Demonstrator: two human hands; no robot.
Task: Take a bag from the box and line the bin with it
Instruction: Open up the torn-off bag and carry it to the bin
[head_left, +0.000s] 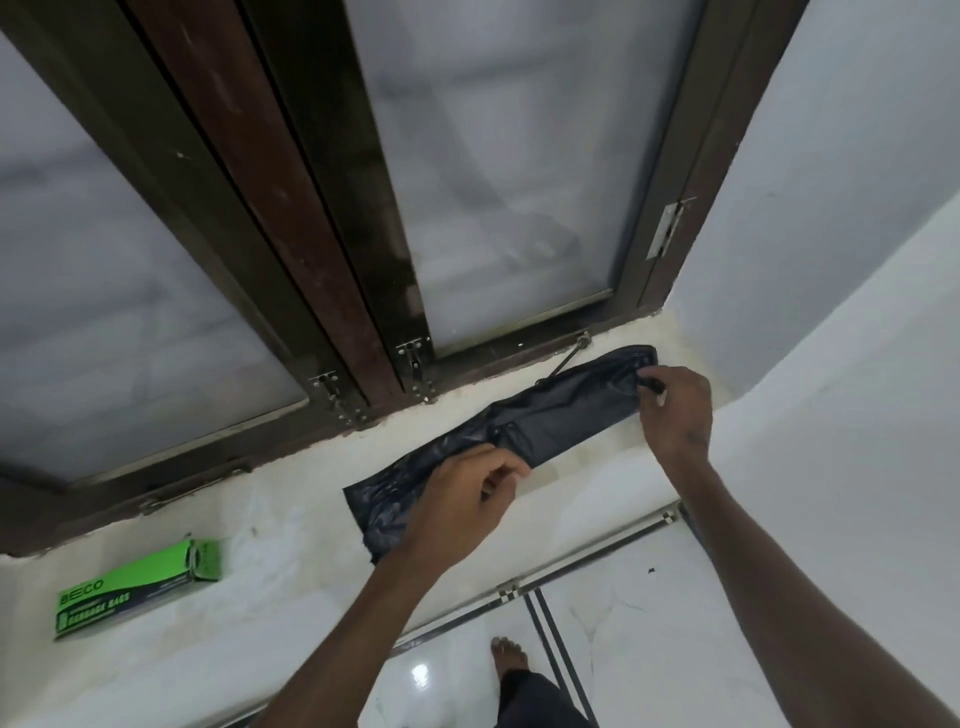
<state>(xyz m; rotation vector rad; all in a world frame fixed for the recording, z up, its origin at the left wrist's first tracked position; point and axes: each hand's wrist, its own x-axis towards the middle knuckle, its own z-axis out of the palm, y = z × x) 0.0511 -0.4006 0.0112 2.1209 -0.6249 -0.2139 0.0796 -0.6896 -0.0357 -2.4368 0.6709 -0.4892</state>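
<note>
- Black plastic garbage bag out of its box, lying flat and still folded lengthwise on the white marble window ledge, just in front of the dark wooden window frame.
- Pinched at the far end by the right hand, fingers clamped on the bag's edge near the corner of the ledge.
- Gripped near the middle by the left hand, fingers curled onto the plastic; the crumpled near end spread out below that hand.
- Green garbage bag box lying on its side on the ledge, well apart to the left, one end flap open.
- First step judged done: one bag taken from the box.
- Current step judged as opening out or unfolding the bag along the ledge.
- Left to do: finding the mouth, shaking the bag open, fitting it into the bin, folding the rim over.
- No bin anywhere in view, so lining not yet begun.
- Below the ledge, only glossy white floor tiles and a bare foot.
</note>
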